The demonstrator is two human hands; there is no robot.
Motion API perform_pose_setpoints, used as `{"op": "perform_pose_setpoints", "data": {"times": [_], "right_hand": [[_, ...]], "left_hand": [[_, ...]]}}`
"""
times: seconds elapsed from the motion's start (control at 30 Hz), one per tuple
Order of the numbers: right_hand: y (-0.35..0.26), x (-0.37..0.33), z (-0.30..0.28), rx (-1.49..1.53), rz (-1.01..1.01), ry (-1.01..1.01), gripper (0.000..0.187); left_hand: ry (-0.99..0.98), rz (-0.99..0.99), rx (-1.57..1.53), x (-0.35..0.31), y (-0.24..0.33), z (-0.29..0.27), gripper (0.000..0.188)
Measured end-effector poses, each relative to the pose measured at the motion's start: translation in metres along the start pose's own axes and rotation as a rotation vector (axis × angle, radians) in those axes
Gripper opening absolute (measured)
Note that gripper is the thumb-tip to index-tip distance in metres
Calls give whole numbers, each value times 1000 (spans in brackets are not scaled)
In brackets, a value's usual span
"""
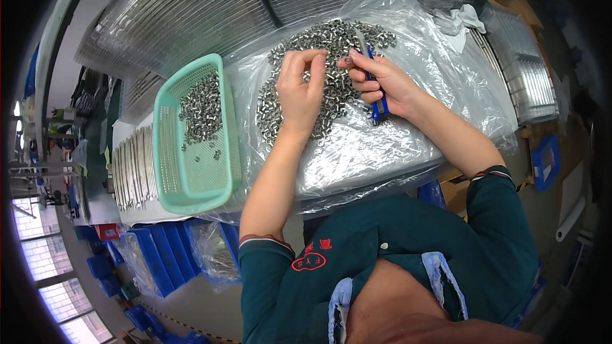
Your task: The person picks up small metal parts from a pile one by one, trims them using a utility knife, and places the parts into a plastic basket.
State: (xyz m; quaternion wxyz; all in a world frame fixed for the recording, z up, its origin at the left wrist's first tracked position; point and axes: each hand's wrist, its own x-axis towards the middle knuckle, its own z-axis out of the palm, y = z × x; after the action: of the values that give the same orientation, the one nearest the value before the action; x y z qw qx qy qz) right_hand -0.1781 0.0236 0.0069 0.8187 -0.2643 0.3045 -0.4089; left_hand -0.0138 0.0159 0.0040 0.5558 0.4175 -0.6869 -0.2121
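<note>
My right hand (390,84) wraps its fingers round a blue utility knife (379,109), whose blade end points away from me. Between its thumb and index finger it also pinches a small metal ring-like part (349,60). My left hand (299,92) hovers just left of it, thumb and index tip brought together; whether anything sits between them is too small to tell. Beneath both hands spreads a heap of small shiny metal sleeves (331,108), lying on clear plastic sheeting (408,146).
A mint-green plastic basket (231,172) on the left holds more small metal parts. Stacked clear plastic trays (191,19) line the far side. Metal rods (134,172) lie left of the basket. A white cloth (460,25) rests far right; blue bins (162,261) stand below the table.
</note>
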Motion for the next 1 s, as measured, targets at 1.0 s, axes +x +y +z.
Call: {"op": "perform_pose_setpoints", "data": {"times": [1.0], "right_hand": [[1, -2, -1, 11, 21, 9, 13]], "left_hand": [[-99, 260, 164, 0, -1, 6, 20]]}}
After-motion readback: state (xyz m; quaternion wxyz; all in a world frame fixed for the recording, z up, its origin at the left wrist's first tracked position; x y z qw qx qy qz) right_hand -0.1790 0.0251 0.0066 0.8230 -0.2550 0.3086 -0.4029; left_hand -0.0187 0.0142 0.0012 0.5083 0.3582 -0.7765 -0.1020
